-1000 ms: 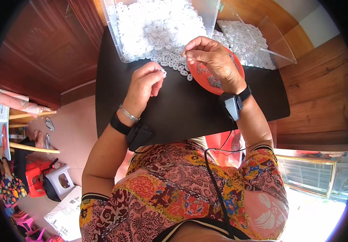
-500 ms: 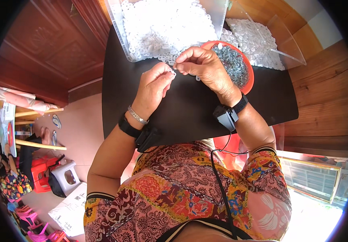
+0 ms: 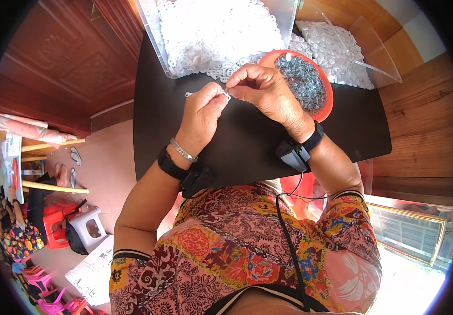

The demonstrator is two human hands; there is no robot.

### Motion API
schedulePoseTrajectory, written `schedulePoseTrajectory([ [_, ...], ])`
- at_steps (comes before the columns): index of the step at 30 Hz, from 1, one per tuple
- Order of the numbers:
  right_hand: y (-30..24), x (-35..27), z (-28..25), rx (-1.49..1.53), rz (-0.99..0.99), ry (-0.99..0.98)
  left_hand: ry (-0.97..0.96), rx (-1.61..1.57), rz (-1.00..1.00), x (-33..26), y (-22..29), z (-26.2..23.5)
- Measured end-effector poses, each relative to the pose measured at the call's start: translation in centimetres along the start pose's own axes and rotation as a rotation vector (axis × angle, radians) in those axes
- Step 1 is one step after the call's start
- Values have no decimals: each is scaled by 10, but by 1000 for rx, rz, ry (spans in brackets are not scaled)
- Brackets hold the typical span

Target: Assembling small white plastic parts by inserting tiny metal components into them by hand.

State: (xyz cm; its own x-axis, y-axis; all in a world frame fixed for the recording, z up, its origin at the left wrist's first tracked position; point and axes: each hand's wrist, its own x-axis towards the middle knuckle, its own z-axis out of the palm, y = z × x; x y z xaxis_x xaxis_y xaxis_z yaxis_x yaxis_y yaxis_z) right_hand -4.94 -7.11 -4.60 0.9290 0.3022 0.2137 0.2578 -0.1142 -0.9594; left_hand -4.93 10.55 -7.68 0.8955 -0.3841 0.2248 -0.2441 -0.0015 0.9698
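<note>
My left hand (image 3: 201,113) and my right hand (image 3: 264,90) meet fingertip to fingertip above a black table (image 3: 247,147). Between the fingertips I pinch a small white ring (image 3: 227,95), and what small part my right hand holds against it is hidden by the fingers. An orange bowl (image 3: 327,107) full of small grey metal parts (image 3: 304,81) sits just right of my right hand. A clear tray (image 3: 155,44) heaped with white plastic rings (image 3: 211,31) lies beyond both hands. One loose white ring (image 3: 188,94) rests on the table left of my left hand.
A second clear container (image 3: 378,68) of white parts stands at the far right of the table. Brown wooden panelling surrounds the table. On the floor at the left are a grey stool (image 3: 91,228), red stools (image 3: 53,226) and sandals (image 3: 74,156).
My right hand has come off the orange bowl toward the left hand, uncovering the grey parts. Both hands now meet at the fingertips nearer the table's middle.
</note>
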Motion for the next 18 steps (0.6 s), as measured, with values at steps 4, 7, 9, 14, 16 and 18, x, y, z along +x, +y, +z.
schedulePoseTrajectory([
  [4, -4, -3, 1, -47, -2, -1, 40, -16, 7, -1, 1, 5],
  [7, -3, -4, 1, -51, -10, -5, 38, -61, -32, -1, 1, 3],
  [9, -2, -4, 2, -34, -5, 9, 17, -72, -60, 2, 1, -2],
  [14, -3, -3, 0, -89, -52, -39, -29, -21, -70, 4, -2, -5],
  [16, -6, -3, 0, -178, -45, -45, -37, -32, -86, 4, -2, -4],
  [18, -12, -2, -5, -303, -80, -10, -28, -48, -97, 4, -1, -5],
])
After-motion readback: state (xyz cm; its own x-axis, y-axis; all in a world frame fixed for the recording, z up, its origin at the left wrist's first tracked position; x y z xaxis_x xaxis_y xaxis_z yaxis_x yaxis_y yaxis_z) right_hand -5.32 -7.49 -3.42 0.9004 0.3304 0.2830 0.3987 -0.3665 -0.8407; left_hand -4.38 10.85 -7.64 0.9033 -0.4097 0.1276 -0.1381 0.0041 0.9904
